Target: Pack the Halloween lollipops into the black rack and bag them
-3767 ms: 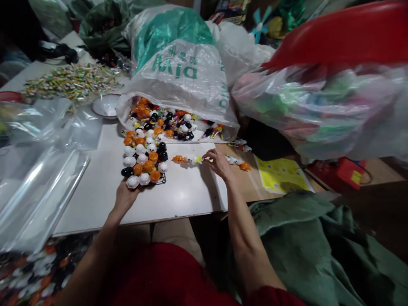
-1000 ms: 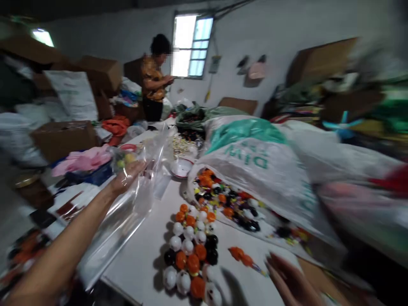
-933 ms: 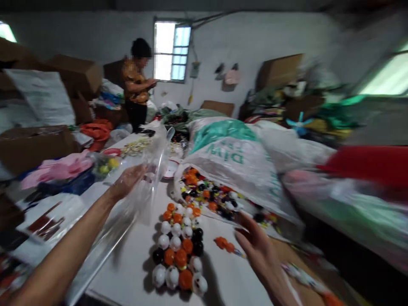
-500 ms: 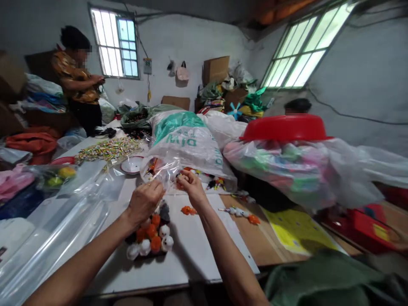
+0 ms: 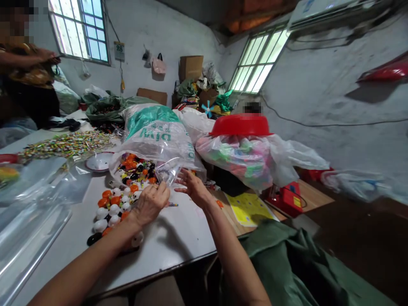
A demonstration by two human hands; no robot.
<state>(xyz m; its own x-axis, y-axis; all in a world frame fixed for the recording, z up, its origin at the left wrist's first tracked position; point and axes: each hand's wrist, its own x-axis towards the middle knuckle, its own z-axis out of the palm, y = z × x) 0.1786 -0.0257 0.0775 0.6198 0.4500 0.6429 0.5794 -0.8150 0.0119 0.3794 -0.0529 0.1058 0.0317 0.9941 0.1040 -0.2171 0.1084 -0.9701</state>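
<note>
Opened out from its earlier pinch, our right hand (image 5: 194, 187) is spread at the side of the clear bag (image 5: 168, 171), palm toward it; whether it touches, we cannot tell. Our left hand (image 5: 151, 203) pinches the bag's near edge, holding it up over the table (image 5: 178, 242). Under and beside our left forearm we have rows of orange, white and black balls (image 5: 114, 209). Behind them lies the sack (image 5: 159, 138), more balls at its mouth, with the dish (image 5: 99, 162) on its left. Clear sleeves (image 5: 35, 238) lie farther left; the yellow sheet (image 5: 247, 208) lies right.
</note>
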